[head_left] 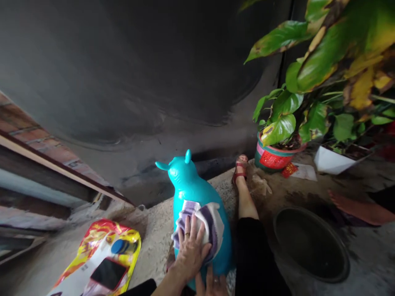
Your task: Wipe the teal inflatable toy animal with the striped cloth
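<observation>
Left hand (191,250) flat, fingers spread, pressing cloth (206,224) onto back of teal toy animal (193,193) — wiping contact, not a closed grip. Right hand (212,283) at toy's base, apparently steadying; grip state unclear, mostly cut off. Toy upright on concrete ledge (154,230), between snack bag (101,259) and leg (247,201).

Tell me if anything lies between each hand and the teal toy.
A striped cloth lies between the left hand and the back of the teal toy; that palm presses on the cloth, not the plastic. The right hand, at the bottom edge, seems to rest straight on the toy's lower body, with nothing visible between.
</observation>
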Demonstrator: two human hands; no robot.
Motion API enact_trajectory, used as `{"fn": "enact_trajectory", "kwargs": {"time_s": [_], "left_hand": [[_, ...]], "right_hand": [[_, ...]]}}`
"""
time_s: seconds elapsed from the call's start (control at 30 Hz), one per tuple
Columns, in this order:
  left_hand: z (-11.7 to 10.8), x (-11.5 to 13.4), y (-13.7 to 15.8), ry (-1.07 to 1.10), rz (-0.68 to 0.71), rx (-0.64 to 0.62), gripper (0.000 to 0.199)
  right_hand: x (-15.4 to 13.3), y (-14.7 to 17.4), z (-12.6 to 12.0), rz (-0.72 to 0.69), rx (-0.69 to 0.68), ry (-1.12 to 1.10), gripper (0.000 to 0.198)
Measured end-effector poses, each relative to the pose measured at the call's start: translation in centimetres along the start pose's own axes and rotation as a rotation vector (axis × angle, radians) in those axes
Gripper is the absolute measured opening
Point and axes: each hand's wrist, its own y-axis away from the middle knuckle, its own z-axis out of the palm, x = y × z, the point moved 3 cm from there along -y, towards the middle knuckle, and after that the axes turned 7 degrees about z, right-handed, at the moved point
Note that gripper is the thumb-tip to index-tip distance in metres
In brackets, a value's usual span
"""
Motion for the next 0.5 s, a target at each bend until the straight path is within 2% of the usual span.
{"fn": "enact_trajectory", "kwargs": {"time_s": [0.07,0.13,0.3,0.4,0.5], "left_hand": [[-0.6,-0.2,-0.7,-0.015,0.045,-0.008,0.06],[-1.4,-0.4,-2.9,-0.024,0.069,-0.016,0.055],[-2.6,-0.9,-11.4,0.014,0.0,0.003,0.051],[-2.7,-0.6,-15.5,-0.021,-0.038,-0.001,0.053],[-2.6,0.6,-17.2,-0.058,-0.007,-0.02,0.054]], "right_hand": [[1.2,-3.0,-1.0,0.028,0.028,-0.033,0.038],[2.7,-6.2,-1.8,0.061,0.056,-0.06,0.035],[7.0,-13.4,-3.3,0.131,0.121,-0.103,0.033],[9.4,-16.9,-4.6,0.158,0.162,-0.115,0.033],[10.9,-19.0,-6.0,0.169,0.198,-0.124,0.032]]}}
